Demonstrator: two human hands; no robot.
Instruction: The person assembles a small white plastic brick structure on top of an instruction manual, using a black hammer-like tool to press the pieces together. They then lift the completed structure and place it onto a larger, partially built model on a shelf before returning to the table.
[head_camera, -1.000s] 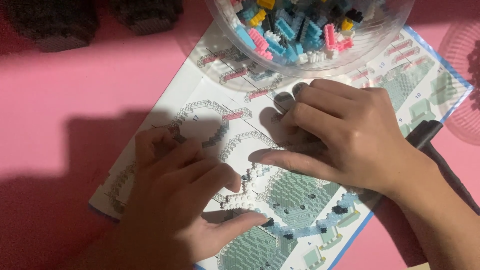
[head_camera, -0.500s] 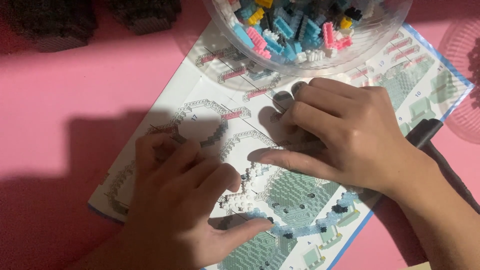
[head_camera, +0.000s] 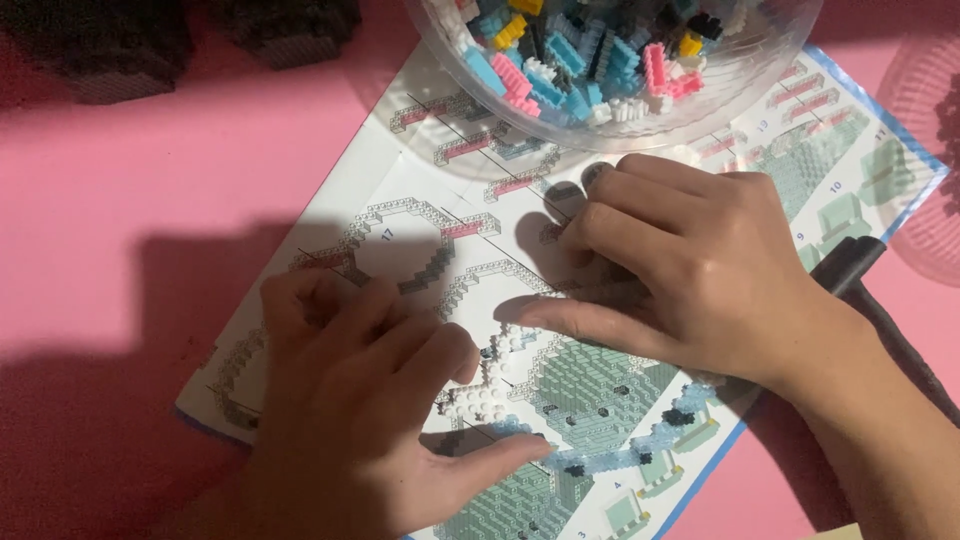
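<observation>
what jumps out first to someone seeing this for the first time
Two bare hands meet at the centre on a printed building-instruction sheet that lies on a pink table: the left hand and right hand press around a small white brick piece. At the top edge, a clear bowl brims with tiny blue, pink, yellow and white bricks.

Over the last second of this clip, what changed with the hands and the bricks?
Very little. The left hand slid slightly toward the person, its thumb closing in under the white brick piece. Nothing was picked up or let go. The right hand stayed pressed on the instruction sheet, and the bowl of bricks did not move.
</observation>
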